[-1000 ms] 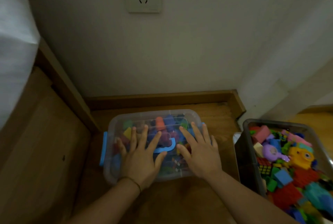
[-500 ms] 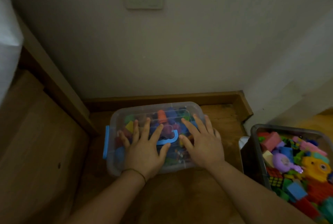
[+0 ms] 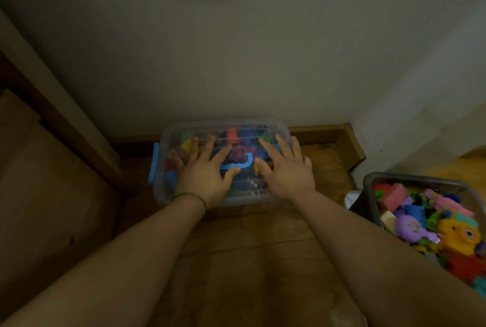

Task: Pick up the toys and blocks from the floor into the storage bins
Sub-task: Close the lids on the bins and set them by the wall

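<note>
Both hands flat & spread on clear bin [image 3: 168, 190] lid: left hand [image 3: 203, 178] and right hand [image 3: 285, 173] either side of blue handle [image 3: 238, 165]; grey bin [image 3: 368, 187] lies right of it.

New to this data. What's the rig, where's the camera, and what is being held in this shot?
There is no machine here: a person works with bare hands. The one picture comes from a wide-angle camera worn on the head, looking forward and down, so the two forearms entering from the bottom are the wearer's own.

The left hand and right hand lie flat, fingers spread, on the lid of a clear storage bin full of coloured blocks. A blue handle sits on the lid between them. Nothing is gripped; both hands only rest or press on the lid.

The bin stands on a wooden floor by the wall. To the right, an open grey bin holds more toys, among them a purple toy.
</note>
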